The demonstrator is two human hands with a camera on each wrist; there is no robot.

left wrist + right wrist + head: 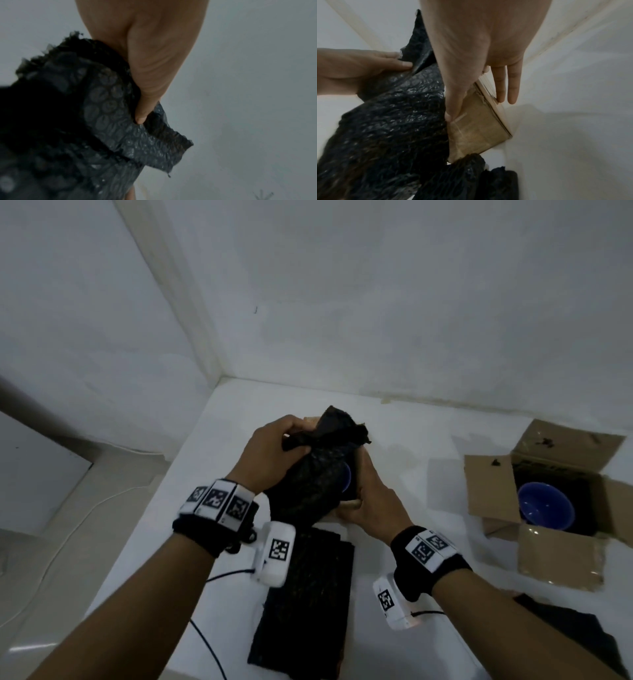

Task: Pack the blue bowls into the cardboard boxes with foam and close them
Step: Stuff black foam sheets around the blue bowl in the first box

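- The left hand (277, 446) clutches a bunched end of the black bubble-wrap foam (315, 484) over the near box (479, 129), which stands toward the back of the white bench (411, 440).
- The right hand (373, 501) holds that box's side, thumb inside the wall and fingers straight along the outside.
- A sliver of a blue bowl (346, 479) shows under the foam; it seems to sit inside the box, though the view is mostly covered.
- The step in hand is laying foam over this bowl.
- Next: tuck the foam fully in, then fold the flaps.
- At the right edge, an open box (548, 484) holds another blue bowl (544, 506); spare foam sheets (305, 604) lie at the front edge.
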